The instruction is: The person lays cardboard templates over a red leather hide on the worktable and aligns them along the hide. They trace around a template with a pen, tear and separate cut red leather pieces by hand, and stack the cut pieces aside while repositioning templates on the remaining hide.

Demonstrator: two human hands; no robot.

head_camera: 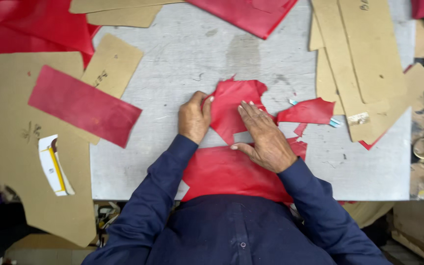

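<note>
- Nearest, one large red sheet point(222, 172) lies at the table point(172, 64) edge.
- Two hands work one irregular red piece point(229, 105) mid-table: the left hand point(194, 118) pinches its left edge with curled fingers; the right hand point(266, 137) presses flat on it, fingers together.
- Right, one small red scrap point(307, 112).
- Left, one red strip point(84, 105) on cardboard patterns point(11, 122).

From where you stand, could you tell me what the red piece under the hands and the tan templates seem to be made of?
Red piece: thin, flexible sheet, perhaps leather or coated fabric; matte, ragged-edged, buckling under the left hand and right hand.
Tan templates: apparently stiff cardboard; flat, dull, clean-cut edges.
</note>
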